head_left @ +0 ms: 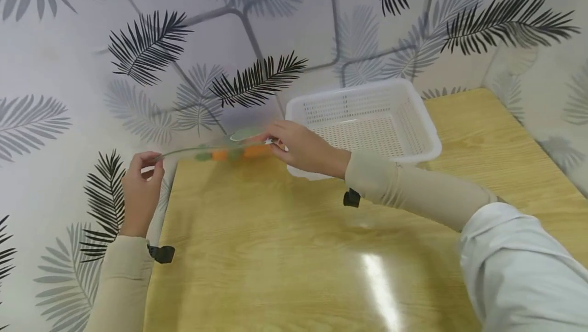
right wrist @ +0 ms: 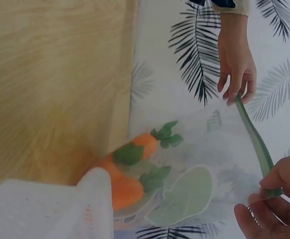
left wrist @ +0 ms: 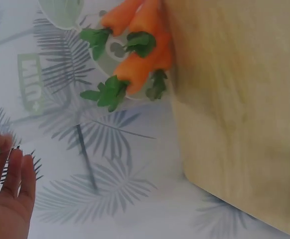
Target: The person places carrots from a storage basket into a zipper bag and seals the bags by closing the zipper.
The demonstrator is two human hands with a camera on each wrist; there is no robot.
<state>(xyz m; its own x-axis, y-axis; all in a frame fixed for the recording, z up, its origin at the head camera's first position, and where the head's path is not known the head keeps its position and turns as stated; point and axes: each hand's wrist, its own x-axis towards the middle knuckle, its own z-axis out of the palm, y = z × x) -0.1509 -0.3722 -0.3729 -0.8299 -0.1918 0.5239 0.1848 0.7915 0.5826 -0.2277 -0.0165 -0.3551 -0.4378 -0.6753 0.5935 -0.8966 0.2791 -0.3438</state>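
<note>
A clear zip bag (right wrist: 224, 154) with a green strip (right wrist: 255, 142) along its top and a printed green leaf shape hangs between my hands. Several orange carrots (left wrist: 147, 62) with green leafy tops lie at the bottom of the bag, by the table's far edge. My left hand (head_left: 141, 189) pinches one end of the strip between thumb and fingers. At the strip's other end, my right hand (head_left: 303, 149) grips the bag's top corner, where a small white bit shows at the fingertips. The strip is stretched nearly straight from hand to hand.
A white perforated basket (head_left: 432, 143) stands at the back of the wooden table (head_left: 275, 250), right behind and beside my right hand. Leaf-patterned covering (head_left: 82, 169) rises behind the table and along its left side.
</note>
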